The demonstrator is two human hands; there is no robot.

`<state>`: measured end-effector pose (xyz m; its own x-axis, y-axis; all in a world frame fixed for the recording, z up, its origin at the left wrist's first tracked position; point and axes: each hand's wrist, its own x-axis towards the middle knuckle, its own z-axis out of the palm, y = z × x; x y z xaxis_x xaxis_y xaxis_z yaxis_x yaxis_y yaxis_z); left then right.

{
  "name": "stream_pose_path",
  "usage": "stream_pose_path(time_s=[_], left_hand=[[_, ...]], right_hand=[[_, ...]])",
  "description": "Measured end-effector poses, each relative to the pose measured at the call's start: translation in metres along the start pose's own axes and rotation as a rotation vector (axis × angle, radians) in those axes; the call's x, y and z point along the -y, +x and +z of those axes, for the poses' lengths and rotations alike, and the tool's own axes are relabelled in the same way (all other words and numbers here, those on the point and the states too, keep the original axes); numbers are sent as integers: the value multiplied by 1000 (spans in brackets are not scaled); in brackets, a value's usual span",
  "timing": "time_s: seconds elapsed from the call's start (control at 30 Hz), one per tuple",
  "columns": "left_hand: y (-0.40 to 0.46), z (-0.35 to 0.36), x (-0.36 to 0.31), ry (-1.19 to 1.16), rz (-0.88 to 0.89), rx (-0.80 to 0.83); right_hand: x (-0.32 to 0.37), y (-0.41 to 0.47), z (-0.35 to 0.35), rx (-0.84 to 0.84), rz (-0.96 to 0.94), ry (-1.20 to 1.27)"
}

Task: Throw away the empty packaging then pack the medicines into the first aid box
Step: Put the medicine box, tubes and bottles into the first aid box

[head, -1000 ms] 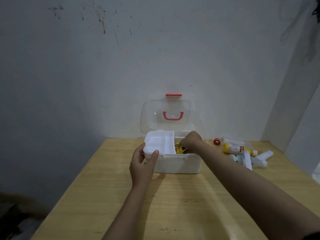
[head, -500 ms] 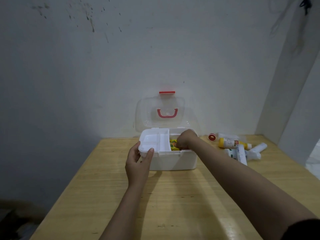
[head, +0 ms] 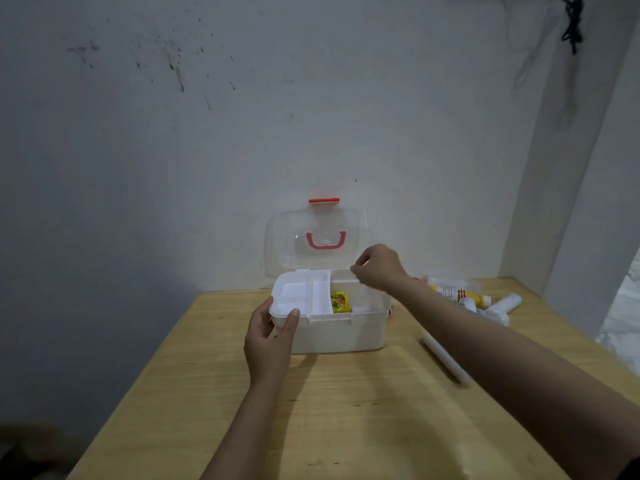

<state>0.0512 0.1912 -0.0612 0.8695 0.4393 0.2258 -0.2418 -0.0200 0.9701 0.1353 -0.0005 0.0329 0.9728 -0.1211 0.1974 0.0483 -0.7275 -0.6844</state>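
A white first aid box (head: 341, 332) stands on the wooden table (head: 346, 403) near the wall, its clear lid (head: 317, 239) with a red handle raised upright. A white divider tray (head: 301, 296) sits over its left half. A yellow medicine packet (head: 341, 302) lies inside, right of the tray. My left hand (head: 272, 336) grips the box's front left corner, thumb on the rim. My right hand (head: 379, 266) hovers above the box's back right rim, fingers curled, nothing visible in them. More medicines lie to the right: a yellow-and-white bottle (head: 460, 294) and white tubes (head: 504, 303).
A white flat piece (head: 443, 358) lies on the table under my right forearm. The wall stands right behind the box, and a side wall closes in at the right. The table's left edge drops off into a dark floor area.
My right hand has lifted out of the box and moved up and right, leaving the yellow packet inside. My left hand has kept its grip on the corner.
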Motion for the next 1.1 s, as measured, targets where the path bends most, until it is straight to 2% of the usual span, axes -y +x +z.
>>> stream_pose_path(time_s=[0.07,0.17,0.33,0.5,0.9,1.1], left_hand=[[0,0,1,1,4,1],[0,0,2,7,6,-3],[0,2,3,22,16,-12],[0,3,5,9,19,-13],[-3,2,0,5,29,-5],[-5,3,-3,-3,43,-8]], right_hand=[[-14,-4,-25,-106,-57,14],[-55,-10,-62,-167,-15,-45],[-116,-39,-100,-116,129,-245],[-143,-81,-89,-26,164,-332],[-160,-98,-75,-218,100,-74],[-174,-75,-109,-469,177,27]])
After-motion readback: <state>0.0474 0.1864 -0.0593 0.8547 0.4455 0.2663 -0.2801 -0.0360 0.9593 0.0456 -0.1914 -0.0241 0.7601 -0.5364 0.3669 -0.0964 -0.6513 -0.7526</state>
